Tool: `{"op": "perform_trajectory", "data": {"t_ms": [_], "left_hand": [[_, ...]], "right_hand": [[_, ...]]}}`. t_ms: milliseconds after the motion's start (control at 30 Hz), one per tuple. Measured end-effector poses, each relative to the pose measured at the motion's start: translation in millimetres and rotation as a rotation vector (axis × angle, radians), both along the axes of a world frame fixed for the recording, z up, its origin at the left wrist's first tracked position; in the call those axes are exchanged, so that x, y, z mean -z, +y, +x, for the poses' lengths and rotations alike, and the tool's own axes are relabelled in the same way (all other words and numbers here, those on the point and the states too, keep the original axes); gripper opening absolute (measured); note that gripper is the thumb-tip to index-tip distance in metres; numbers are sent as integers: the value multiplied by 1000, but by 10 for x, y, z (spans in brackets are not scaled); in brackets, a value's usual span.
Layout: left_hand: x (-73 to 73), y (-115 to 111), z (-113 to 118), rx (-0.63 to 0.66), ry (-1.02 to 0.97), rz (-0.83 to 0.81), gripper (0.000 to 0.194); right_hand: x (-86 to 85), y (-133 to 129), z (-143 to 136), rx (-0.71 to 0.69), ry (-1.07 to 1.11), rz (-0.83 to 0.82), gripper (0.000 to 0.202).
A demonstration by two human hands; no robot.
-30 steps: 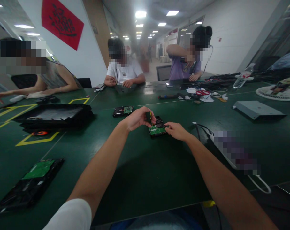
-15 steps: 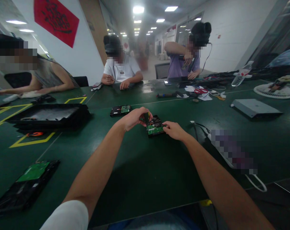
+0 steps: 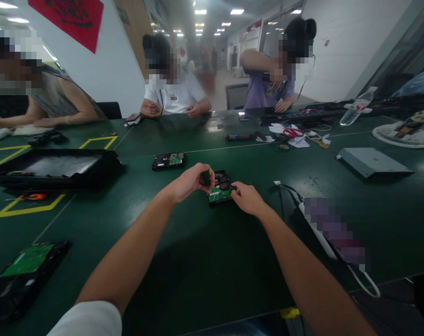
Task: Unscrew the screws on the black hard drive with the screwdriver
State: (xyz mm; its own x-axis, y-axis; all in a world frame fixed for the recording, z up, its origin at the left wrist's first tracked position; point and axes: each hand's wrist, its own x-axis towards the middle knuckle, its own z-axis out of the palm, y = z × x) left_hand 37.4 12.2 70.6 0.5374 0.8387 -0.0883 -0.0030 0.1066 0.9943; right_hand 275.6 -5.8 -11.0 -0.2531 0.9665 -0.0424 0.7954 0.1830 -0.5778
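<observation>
An opened hard drive [image 3: 220, 194] with a green circuit board lies on the dark green table in front of me. My left hand [image 3: 193, 181] is closed around a small black-and-yellow screwdriver [image 3: 207, 176], held upright over the drive's left side; its tip is hidden. At the drive's right edge, my right hand [image 3: 247, 198] grips the casing between thumb and fingers. A second hard drive [image 3: 169, 161] rests farther back to the left. Near the left front corner lies a larger black device with a green board [image 3: 28, 273].
Black trays [image 3: 54, 168] are stacked at the left. On the right are a power strip [image 3: 320, 235] with cables, a grey metal box [image 3: 373, 161], a white fan part [image 3: 403, 135] and a bottle [image 3: 358, 108]. Red scissors [image 3: 293, 133] lie among scraps. Several people sit across the table.
My view has shifted slightly, so the table items sit a little differently. Both my hands stay at the hard drive, with the screwdriver still in the left.
</observation>
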Motion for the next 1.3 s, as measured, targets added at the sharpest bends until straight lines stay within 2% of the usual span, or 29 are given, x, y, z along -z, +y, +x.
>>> {"op": "perform_trajectory", "data": {"t_ms": [133,300,533,833,1000,1100,1167,1233,1300], "left_hand": [[-25,-19,17,-12,19,26,39],[-18,-11,24,-24,76,58,42],[1,23,11,-104,181,126,38],[-167,-55,54,-119,279,153,36],[-183,-70,10,-86,337,225,37],[-207,-91,-15,-97,397,258,37],[-240,-114,-22,-95,442,283,38],[-272,-135,-25,-82,460,305,39],[-291,-143,-30,-68,447,315,40]], "right_hand": [[-50,-7,-18,13,-17,-33,39],[-21,29,-19,22,-64,-13,40],[-76,48,-51,15,-173,-38,42],[-143,57,-56,-30,-219,-29,39],[-217,42,-49,-52,-254,14,36],[-308,24,-22,30,-194,114,40],[-425,-1,-21,61,-74,200,43],[-601,-39,-55,22,105,243,39],[-815,-81,-123,-84,293,229,38]]}}
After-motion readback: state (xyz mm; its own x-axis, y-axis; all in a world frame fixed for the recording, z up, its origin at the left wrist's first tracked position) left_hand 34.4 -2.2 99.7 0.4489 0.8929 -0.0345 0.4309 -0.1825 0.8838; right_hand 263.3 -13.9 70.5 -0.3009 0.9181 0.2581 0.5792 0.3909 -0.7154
